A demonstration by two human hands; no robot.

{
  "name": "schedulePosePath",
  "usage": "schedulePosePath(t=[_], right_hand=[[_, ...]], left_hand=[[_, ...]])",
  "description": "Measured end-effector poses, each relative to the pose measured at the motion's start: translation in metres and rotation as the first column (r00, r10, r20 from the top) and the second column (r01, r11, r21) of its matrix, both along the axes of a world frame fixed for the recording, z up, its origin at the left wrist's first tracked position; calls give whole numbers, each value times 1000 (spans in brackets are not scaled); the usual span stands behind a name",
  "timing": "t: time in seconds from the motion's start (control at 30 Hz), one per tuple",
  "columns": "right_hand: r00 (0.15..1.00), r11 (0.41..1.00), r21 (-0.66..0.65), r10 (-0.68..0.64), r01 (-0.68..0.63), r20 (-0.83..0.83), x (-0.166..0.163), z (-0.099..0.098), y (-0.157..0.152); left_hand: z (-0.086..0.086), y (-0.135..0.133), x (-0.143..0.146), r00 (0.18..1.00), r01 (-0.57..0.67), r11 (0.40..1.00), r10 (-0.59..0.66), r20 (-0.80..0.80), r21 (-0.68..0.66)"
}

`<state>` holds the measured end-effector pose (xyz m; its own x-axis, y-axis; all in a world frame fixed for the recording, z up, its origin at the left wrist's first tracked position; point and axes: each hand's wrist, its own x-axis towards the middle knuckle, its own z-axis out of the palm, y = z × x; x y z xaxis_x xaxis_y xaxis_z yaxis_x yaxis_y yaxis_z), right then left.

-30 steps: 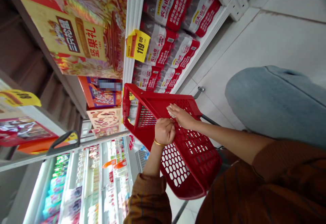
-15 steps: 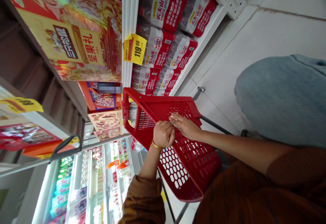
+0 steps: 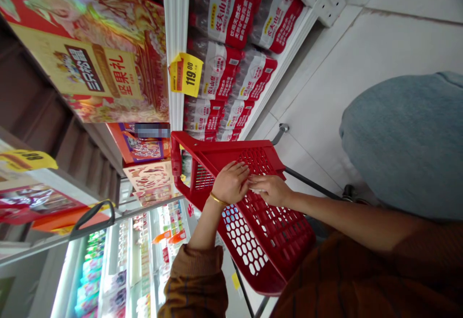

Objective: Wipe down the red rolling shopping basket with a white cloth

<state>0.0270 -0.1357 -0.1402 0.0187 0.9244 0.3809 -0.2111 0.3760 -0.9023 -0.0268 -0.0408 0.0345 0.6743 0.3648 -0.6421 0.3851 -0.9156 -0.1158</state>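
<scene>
The picture is turned on its side. My left hand (image 3: 230,182), with a gold bracelet at the wrist, is closed, its bent fingers reaching over the fingertips of my right hand (image 3: 273,190). The right hand's fingers are bent and pressed together too, and meet the left hand's fingers. Something pale shows at their fingertips, too small to name. Behind both hands is a red plastic shopping cart (image 3: 202,149) with a perforated basket. Whether either hand touches the cart cannot be made out.
Packs of red-labelled bottled water (image 3: 231,14) fill a white shelf beside the cart. Nut gift boxes (image 3: 108,67) stand above, near a yellow price tag (image 3: 186,74). A lit display case (image 3: 141,260) holds packaged goods. Tiled floor (image 3: 325,91) and a denim-covered knee (image 3: 405,139) show at the right.
My left hand has turned from a fist, its fingers now lying over the right fingertips. The right hand's stretched fingers have bent. The view has shifted slightly.
</scene>
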Motion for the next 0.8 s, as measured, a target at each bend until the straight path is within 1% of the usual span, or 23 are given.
schedulePosePath(t=[0.1, 0.2, 0.27, 0.33, 0.4, 0.47, 0.53, 0.67, 0.8], right_hand=[[996, 997, -70, -18, 12, -88, 4, -3, 6], [979, 977, -197, -117, 83, -169, 8, -7, 20], [969, 952, -276, -181, 130, -167, 8, -11, 34], [970, 940, -312, -194, 140, -147, 5, -16, 49], [980, 956, -275, -143, 100, -140, -1, -21, 60], [990, 981, -188, -65, 41, -127, -9, -24, 66], [996, 993, -114, -17, 7, -90, -17, -26, 66], [1000, 998, -64, -9, 11, 22, -26, -23, 55], [995, 997, -66, -27, 34, 100, -26, -18, 45]], left_hand=[[-3, 0, 0, 998, -20, 999, 19, -66, -26], [-4, -2, -1, 997, -35, 998, 32, -75, -44], [-5, -2, -1, 996, -31, 998, 27, -83, -53], [-6, -3, -1, 994, -16, 998, 10, -108, -54], [-6, -3, 0, 990, -6, 999, -1, -138, -49], [-6, -5, 1, 987, -9, 999, 2, -160, -44], [-7, -6, 2, 984, -20, 999, 13, -176, -41], [-7, -6, 5, 975, -34, 999, 27, -221, -31], [-7, -5, 7, 964, -33, 999, 26, -263, -20]])
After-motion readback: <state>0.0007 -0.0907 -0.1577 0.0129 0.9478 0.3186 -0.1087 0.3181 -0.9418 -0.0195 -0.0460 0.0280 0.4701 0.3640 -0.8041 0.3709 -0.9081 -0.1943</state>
